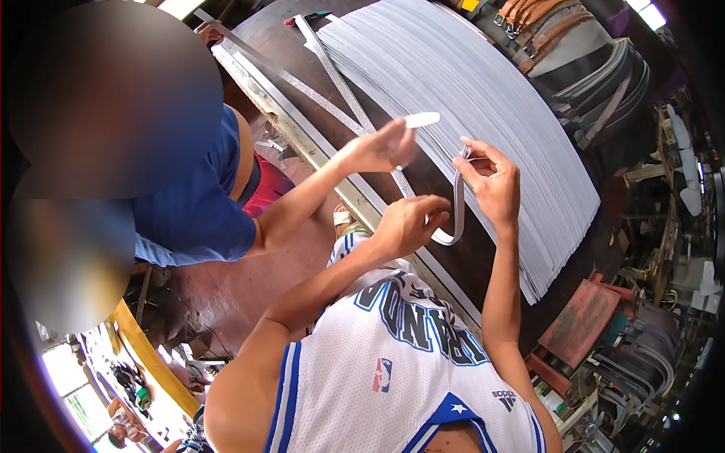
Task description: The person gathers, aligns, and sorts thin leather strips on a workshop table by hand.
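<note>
My right hand (495, 181) pinches a narrow pale strap (459, 200) between thumb and fingers, with short ends poking up above the fingertips. From there the strap hangs down in a U-shaped bend toward my left hand (411, 225). The fingers of that hand are curled where the strap passes behind them, so its end is hidden. Just beyond, a co-worker's hand (381, 147), slightly blurred, holds a white strip (421, 119). A wide fan of stacked pale straps (483, 98) lies on the dark table (377, 90) in front of my hands.
Loose long strips (332, 68) cross the table near its left edge. The co-worker in a blue shirt (196, 204) stands close on my left. Brown braided belts (544, 30) and dark belts (612, 83) lie at the upper right. A reddish wooden stool (581, 321) stands at right.
</note>
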`<state>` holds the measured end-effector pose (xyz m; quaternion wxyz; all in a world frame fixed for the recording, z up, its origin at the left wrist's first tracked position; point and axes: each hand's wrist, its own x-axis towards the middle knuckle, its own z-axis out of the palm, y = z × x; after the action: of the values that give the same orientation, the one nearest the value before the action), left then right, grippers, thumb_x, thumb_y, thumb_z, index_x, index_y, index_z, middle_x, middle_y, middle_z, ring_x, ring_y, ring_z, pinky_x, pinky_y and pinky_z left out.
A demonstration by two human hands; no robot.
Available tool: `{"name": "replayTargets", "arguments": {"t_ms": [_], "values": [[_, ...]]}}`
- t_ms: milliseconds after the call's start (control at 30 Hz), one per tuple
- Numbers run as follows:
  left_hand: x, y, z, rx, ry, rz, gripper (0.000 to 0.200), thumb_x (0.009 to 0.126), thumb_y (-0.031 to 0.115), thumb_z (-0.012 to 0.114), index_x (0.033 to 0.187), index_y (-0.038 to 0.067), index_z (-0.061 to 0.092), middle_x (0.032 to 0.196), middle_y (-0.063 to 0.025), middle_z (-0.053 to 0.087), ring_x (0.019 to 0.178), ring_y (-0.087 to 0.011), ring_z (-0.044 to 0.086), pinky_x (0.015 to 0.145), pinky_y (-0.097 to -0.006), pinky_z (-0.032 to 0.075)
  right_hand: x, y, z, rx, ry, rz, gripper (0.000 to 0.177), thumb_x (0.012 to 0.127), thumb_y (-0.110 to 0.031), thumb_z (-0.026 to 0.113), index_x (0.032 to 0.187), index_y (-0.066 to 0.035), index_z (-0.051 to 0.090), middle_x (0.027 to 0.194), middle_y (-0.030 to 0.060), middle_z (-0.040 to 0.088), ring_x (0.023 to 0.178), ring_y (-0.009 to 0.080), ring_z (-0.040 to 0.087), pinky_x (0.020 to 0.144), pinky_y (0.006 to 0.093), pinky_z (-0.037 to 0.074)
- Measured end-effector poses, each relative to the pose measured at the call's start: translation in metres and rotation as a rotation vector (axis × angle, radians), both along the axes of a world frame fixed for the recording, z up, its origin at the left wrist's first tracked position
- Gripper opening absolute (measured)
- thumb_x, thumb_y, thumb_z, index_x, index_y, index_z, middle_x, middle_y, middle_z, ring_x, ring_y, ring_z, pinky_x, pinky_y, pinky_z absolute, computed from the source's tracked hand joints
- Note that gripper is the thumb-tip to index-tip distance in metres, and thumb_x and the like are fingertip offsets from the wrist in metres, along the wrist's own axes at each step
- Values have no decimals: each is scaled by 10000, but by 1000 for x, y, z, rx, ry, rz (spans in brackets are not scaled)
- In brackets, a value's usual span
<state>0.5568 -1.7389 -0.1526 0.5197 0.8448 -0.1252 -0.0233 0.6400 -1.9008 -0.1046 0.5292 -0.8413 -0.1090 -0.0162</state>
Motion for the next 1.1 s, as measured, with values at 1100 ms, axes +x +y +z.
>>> {"name": "replayTargets", "arguments": {"t_ms": [1100], "values": [[22, -7, -26, -937, 453, 274, 211, 971, 197, 620, 1100, 30, 611, 938, -6, 637, 825, -83, 583, 713, -267, 514, -11, 3, -22, 169, 311, 146, 225, 843, -57, 726, 1046, 30, 687, 849, 72, 713, 724, 125, 662, 694, 253, 527]]}}
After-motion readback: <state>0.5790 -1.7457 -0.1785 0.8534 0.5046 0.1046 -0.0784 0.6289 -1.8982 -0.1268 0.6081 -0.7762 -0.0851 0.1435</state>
